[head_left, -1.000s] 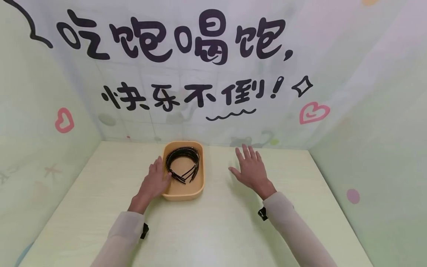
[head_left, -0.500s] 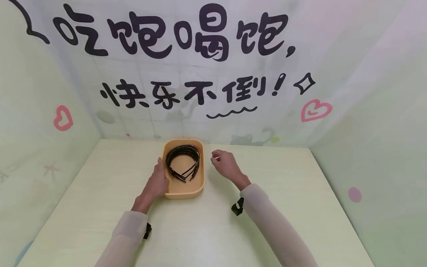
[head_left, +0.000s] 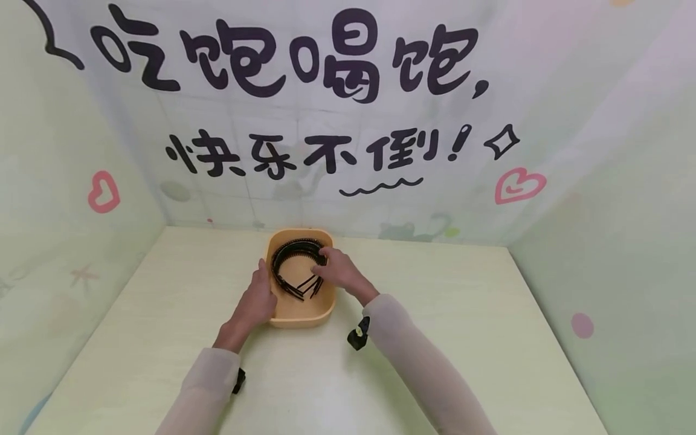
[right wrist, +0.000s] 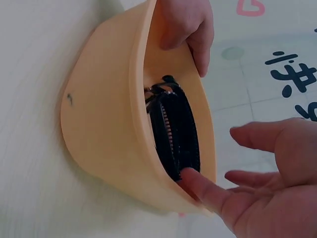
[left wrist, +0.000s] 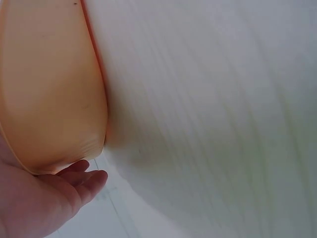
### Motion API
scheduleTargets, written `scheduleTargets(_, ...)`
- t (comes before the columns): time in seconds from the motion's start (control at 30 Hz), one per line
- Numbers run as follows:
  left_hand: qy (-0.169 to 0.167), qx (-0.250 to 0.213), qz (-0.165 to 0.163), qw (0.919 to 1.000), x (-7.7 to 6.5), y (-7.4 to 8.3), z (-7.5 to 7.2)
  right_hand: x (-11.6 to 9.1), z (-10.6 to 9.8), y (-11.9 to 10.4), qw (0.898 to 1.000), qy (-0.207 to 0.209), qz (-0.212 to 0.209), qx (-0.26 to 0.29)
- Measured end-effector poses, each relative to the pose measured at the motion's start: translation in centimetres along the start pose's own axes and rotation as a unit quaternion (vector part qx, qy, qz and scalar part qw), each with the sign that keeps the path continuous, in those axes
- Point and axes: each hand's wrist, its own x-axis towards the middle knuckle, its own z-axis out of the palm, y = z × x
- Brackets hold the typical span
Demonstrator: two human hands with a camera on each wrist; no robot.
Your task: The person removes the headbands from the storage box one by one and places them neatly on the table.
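l hand grips tan bin – r hand fingers apart at blk hairbands – wall: 吃饱喝饱, 快乐不倒!

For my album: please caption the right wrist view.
Right hand touching black headbands in a tan bin, left hand gripping its wall.

A person's pale-sleeved arms stretch from the worktop's near edge toward its far edge, converging at the hands. The left hand grips, thumb set opposite the fingers; the right hand, angled leftward, holds its fingers loosely spread.
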Motion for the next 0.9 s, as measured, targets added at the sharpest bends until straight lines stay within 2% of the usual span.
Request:
scheduleTargets(0.17, -0.002, 0.004, 0.002, 1.0, -0.1, 0.0, 0.0, 0.1, 0.4, -0.1, 0.998, 0.042, 0.028, 0.03)
scheduleTargets(0.3, -0.004, 0.007, -0.002, 1.0, -0.1, 0.0, 0.0, 0.5, 0.5, 0.1, 0.992, 0.079, 0.046, 0.082)
scheduleTargets(0.57, 0.0, 0.002, 0.001, 1.0, 0.1, -0.1, 0.0, 1.2, 0.7, 0.4, 0.979, 0.09, 0.07, 0.17)
scheduleTargets(0.77, -0.002, 0.001, 0.003, 1.0, 0.0, -0.1, 0.0, 1.5, 1.3, 0.2, 0.982, 0.091, 0.065, 0.15)
scheduleTargets(0.9, -0.003, 0.001, 0.002, 1.0, 0.0, 0.1, 0.0, 1.7, 1.6, 0.0, 0.983, 0.099, 0.081, 0.129)
